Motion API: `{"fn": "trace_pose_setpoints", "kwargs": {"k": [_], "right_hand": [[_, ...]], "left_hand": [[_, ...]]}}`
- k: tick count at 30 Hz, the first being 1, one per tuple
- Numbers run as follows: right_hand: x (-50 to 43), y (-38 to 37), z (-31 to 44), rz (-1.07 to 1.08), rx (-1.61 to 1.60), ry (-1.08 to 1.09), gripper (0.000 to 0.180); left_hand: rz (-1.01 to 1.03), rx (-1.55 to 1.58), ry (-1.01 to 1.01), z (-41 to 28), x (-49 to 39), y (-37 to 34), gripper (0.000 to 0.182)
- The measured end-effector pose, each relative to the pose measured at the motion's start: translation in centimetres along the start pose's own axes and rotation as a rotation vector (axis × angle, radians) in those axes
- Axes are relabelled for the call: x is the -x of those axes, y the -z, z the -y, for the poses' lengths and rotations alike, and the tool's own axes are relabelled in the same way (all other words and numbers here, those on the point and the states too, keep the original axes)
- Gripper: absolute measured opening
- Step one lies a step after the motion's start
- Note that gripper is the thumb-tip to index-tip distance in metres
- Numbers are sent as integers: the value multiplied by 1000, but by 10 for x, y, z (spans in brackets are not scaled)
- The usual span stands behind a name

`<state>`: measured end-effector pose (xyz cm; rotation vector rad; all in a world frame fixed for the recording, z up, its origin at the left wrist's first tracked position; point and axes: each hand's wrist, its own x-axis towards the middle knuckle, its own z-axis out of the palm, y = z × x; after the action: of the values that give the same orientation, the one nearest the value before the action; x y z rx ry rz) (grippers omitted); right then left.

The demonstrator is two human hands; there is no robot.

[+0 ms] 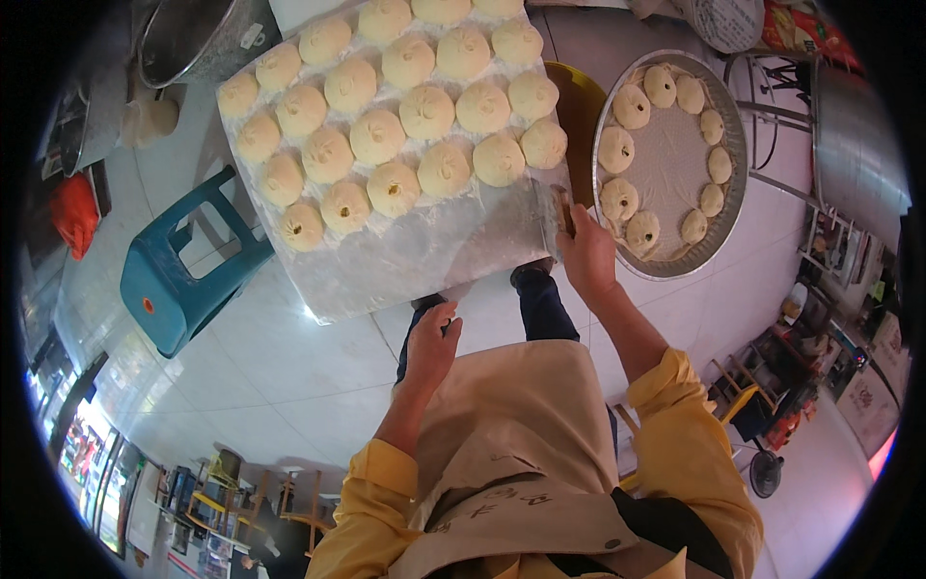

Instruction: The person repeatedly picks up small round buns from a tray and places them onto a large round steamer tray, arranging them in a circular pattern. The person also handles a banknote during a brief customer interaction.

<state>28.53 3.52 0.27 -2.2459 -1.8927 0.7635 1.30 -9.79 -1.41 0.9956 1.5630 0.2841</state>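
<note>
Rows of pleated, filled buns (427,112) cover the far part of a floured work board (434,246). Dark filling shows in the openings of several buns along the near left rows. At the board's right edge, my right hand (589,250) grips the brownish handle of a dough scraper (563,210). Its blade seems to rest on the bare, flour-smeared part of the board. My left hand (432,344) hangs just short of the board's near edge, holding nothing, with the thumb apart from the loosely bent fingers.
Right of the board is a round metal tray (669,174) with buns around its rim. A yellow tub (575,108) sits partly beneath it. A teal plastic stool (188,260) stands left; a large metal pot (206,43) is at the far left. Chairs (235,499) stand behind me.
</note>
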Motion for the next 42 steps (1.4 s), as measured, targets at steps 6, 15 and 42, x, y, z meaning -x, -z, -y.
{"fn": "trace_pose_setpoints", "kwargs": {"k": [6,15,42], "right_hand": [[50,-28,-19,60,-731,-557,25],[46,-83,-28,-330,-446,-471,18],[-62,-99,64,-510,-1690,-618,28]], "left_hand": [[-54,-57,-146,-53,-49,20,31],[-126,-125,-432,-160,-160,26,31],[164,31,-221,-205,-176,35,36]]}}
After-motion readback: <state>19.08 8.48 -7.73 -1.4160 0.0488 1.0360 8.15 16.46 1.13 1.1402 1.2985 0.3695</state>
